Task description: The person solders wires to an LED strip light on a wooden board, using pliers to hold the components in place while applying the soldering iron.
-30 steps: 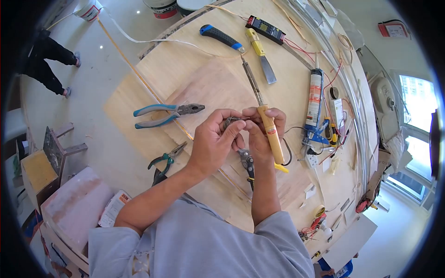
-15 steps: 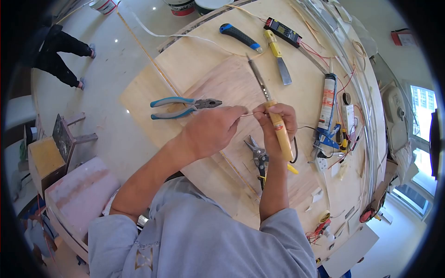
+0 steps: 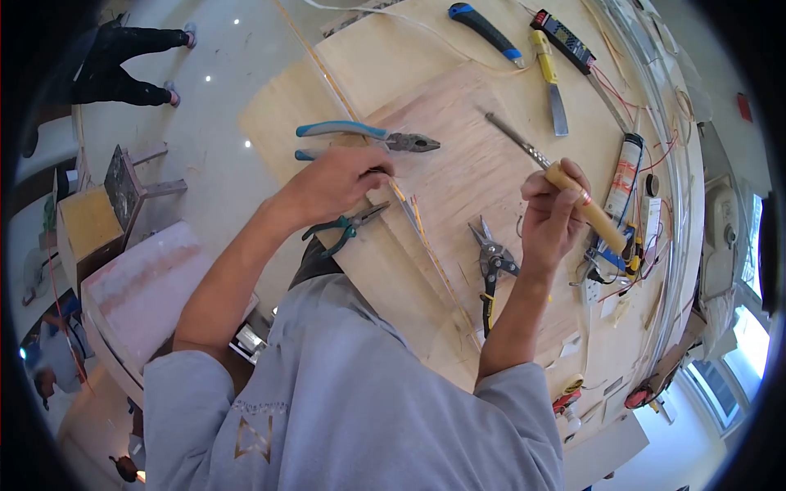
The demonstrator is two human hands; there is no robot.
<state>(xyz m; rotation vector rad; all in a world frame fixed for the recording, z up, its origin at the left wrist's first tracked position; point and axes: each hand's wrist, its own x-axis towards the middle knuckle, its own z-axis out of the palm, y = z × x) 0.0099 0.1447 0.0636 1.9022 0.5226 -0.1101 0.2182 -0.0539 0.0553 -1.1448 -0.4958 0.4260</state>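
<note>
My right hand (image 3: 553, 214) is closed around the wooden handle of a soldering iron (image 3: 585, 196), whose metal tip points up and left. Over the board, my left hand (image 3: 332, 186) has its fingers curled together; whatever they pinch is too small to make out. Just below those fingers runs a narrow LED strip (image 3: 419, 222) with thin red wires at its end. Blue-grey combination pliers (image 3: 409, 142) lie just beyond my left hand, which covers part of one handle. Green-handled pliers (image 3: 348, 231) rest beneath my left wrist. Snips (image 3: 495, 263) lie left of my right forearm.
On the wooden board (image 3: 417, 102) are a utility knife (image 3: 487, 34), a yellow-handled scraper (image 3: 550, 82) and a power supply (image 3: 563, 39). A caulking tube (image 3: 625, 176) and a power strip (image 3: 591, 288) lie to the right. Another person's legs (image 3: 135, 65) show at upper left.
My hands have moved apart: the left goes left, the right goes right with the soldering iron. The thin wire between them no longer shows. Green-handled pliers have come into view.
</note>
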